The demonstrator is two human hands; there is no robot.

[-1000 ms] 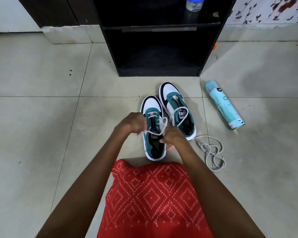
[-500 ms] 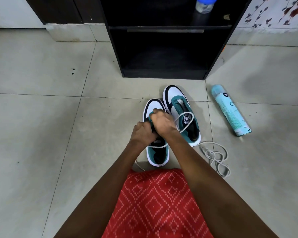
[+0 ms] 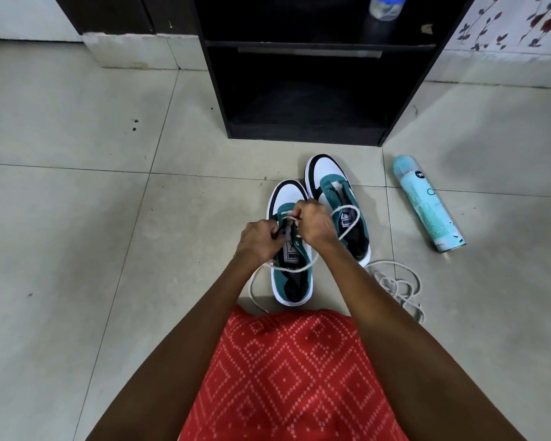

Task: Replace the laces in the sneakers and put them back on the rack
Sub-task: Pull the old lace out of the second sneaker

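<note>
Right hand (image 3: 315,224) is pinching the lace (image 3: 358,214) to thread eyelets — left hand (image 3: 258,240), just beside, is prob. gripping the sneaker (image 3: 289,194), steadying it.

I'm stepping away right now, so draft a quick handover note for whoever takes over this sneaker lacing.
Left-hand grip pinches the white lace beside the tongue of the near sneaker.
Right-hand grip pinches the same lace at the toe-end eyelets.
Both sneakers stand on the floor before the rack; the far sneaker is unlaced; a second lace lies loose to its right.
Done: near sneaker's lacing started.
Left: finish it, lace the far sneaker, shelve both.
</note>
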